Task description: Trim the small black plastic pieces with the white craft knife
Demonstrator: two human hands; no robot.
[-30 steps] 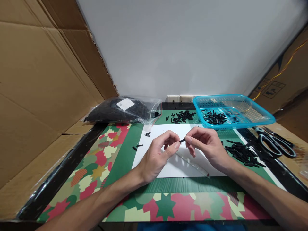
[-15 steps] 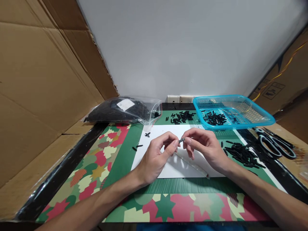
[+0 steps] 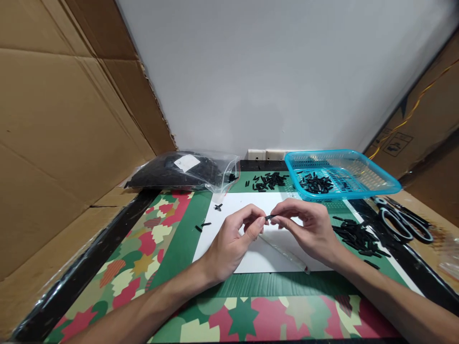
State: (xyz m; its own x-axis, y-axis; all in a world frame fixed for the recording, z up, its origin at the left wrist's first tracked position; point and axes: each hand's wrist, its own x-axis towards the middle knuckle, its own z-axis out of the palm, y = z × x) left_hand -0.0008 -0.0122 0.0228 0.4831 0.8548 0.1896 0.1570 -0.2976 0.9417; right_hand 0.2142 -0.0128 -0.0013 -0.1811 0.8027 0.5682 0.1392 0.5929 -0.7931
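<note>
A small black strip-shaped piece [image 3: 270, 217] is pinched between both hands above a white sheet [image 3: 247, 260]. My left hand [image 3: 236, 241] grips its left end with thumb and index finger. On its right end, the thumb and fingertips of my right hand [image 3: 310, 229] are closed, hiding part of it. Beneath the hands a thin clear plastic strip [image 3: 287, 254] lies slantwise on the sheet. Similar black pieces form a heap [image 3: 358, 234] to the right of my right hand and another pile [image 3: 270, 181] beyond the sheet.
A blue basket [image 3: 387, 185] with black pieces stands at the back right, scissors [image 3: 405, 224] beside it. At the back left lies a clear zip bag [image 3: 172, 174] full of black contents. A few loose pieces [image 3: 218, 207] lie left of the hands. Cardboard [image 3: 71, 119] walls the left side.
The small piece has been turned between the fingertips, and my right thumb and fingers have shifted along it. The whole view has tilted slightly, so the scene sits a little lower.
</note>
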